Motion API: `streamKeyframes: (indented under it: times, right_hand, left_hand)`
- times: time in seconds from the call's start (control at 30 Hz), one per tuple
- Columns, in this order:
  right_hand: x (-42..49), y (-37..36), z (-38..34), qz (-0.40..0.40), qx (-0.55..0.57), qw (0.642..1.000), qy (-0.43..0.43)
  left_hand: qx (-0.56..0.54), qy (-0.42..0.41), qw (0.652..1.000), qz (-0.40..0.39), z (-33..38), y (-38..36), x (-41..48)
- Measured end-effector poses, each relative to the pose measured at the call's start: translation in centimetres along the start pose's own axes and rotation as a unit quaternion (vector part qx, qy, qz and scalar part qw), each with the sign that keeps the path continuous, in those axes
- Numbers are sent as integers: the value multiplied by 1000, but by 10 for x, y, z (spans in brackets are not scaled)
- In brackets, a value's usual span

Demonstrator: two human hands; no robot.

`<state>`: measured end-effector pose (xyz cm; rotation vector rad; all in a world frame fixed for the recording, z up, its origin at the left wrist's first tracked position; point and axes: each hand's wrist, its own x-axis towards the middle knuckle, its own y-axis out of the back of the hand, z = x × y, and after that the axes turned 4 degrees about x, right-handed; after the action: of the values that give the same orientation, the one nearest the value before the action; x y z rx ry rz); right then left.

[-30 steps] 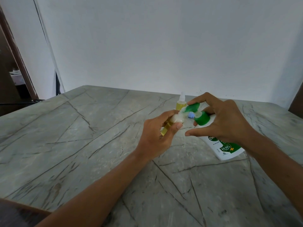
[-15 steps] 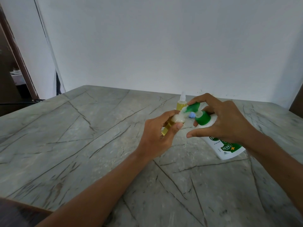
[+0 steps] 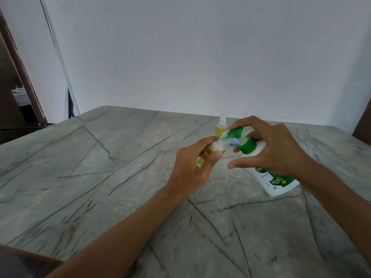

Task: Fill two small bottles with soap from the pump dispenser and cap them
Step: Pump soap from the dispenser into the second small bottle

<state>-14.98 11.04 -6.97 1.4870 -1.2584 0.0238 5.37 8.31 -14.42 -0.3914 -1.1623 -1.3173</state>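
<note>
Filling a small bottle is judged the step in hand; it is gripped, tilted, by the left hand at the spout of the pump dispenser, whose top is clasped by the right hand; a steady press is called for next.

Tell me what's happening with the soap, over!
Left hand grips small bottle, tilted at the nozzle. Right hand on pump dispenser, finger atop its head. Second bottle capped, standing behind. Nothing blocking.
</note>
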Motion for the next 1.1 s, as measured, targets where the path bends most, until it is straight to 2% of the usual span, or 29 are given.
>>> streamKeyframes:
  times: [0.37,0.7,0.97,1.1]
  right_hand:
    - [-1,-2,0,46,-1,999,28]
    - [0,-1,-1,12,-12,1000,7]
    - [-1,-2,2,49,8,999,16]
    - [0,-2,1,37,4,999,5]
  left_hand:
    - [8,-18,1000,6,2,0,0]
    - [-3,4,1000,7,-2,0,0]
    - [13,-20,1000,6,1,0,0]
    - [11,-10,1000,1,-1,-1,0]
